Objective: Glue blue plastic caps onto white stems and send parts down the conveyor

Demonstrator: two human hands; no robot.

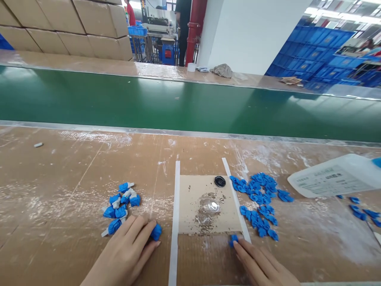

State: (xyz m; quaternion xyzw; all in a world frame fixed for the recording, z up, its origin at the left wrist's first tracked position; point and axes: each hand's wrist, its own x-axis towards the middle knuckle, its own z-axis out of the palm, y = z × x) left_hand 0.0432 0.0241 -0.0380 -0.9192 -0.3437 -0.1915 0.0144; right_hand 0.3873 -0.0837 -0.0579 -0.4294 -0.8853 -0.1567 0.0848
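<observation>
My left hand (128, 248) is closed on a blue piece (156, 232), with fingers above it and the thumb below. Just behind that hand lies a small pile of blue pieces with whitish-grey tabs (120, 204). My right hand (262, 262) pinches a small blue piece (233, 240) near the front edge of a cardboard square (190, 218); its thumb is mostly hidden. On the square are a wet patch with a clear, shiny round thing (211, 206) and a black ridged disc (220, 181). Flat blue pieces (262, 186) are heaped to the right.
White tape strips (175, 222) flank the square. A white plastic bottle (333, 176) lies at the right, with more blue pieces (358, 213) below it. A green conveyor belt (178, 105) crosses behind the table. Cardboard boxes (98, 20) and blue crates (312, 47) stand beyond.
</observation>
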